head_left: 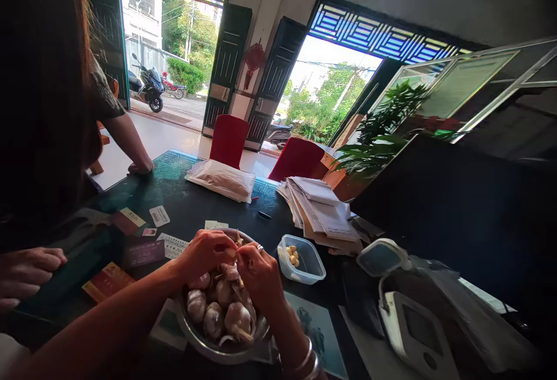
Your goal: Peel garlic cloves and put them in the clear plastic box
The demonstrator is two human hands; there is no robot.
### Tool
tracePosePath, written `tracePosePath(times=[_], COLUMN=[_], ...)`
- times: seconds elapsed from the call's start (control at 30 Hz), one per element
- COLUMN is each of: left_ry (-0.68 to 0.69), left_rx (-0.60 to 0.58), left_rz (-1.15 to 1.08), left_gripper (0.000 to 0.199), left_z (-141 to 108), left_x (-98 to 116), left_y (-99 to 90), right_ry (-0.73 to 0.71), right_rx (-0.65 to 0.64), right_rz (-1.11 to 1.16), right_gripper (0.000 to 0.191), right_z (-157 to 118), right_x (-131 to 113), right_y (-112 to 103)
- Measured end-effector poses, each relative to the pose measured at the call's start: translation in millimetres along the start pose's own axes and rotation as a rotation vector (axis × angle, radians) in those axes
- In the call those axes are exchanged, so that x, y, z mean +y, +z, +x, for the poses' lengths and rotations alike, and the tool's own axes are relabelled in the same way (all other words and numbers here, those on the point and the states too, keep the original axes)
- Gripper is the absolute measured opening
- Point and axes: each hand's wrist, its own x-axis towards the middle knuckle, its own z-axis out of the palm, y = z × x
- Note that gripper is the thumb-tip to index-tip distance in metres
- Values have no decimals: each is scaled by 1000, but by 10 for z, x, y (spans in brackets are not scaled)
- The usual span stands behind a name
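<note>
A metal bowl (204,350) full of garlic bulbs (224,293) stands on the dark table close to me. Over its far part, my left hand (208,252) pinches a small pale garlic clove (230,253). My right hand (260,270), with a ring on one finger and bracelets at the wrist, has its fingers closed beside the clove, touching it or nearly so; whether it holds a piece of its own is hidden. Right of the bowl, a clear plastic box (311,264) contains several peeled cloves (292,255).
Cards (145,252) lie left of the bowl. Farther back are a white package (221,180) and stacked papers (322,209). A white device (418,333) sits at right. Another person's hand (30,275) rests at left; a further arm (130,142) leans on the table.
</note>
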Motion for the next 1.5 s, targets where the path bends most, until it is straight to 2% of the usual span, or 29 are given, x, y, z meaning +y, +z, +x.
tracePosePath(times=[0.2, 0.4, 0.97, 1.3, 1.5], left_ry=[-35, -47, 51, -77, -179], left_rx=[5, -9, -30, 4, -40], left_rz=[-21, -5, 1, -230, -329], left_gripper=[14, 12, 20, 30, 40], left_z=[8, 21, 20, 29, 1], left_x=[2, 6, -67, -92, -110], left_y=[-2, -18, 6, 21, 41], right_ry=[63, -62, -148, -169, -196], right_rx=[67, 58, 43, 91, 127], right_rz=[47, 143, 65, 55, 5], right_gripper=[12, 14, 14, 13, 16], right_z=[14, 22, 13, 1, -3], right_x=[9, -20, -42, -30, -70], right_y=[-27, -47, -34, -19, -17])
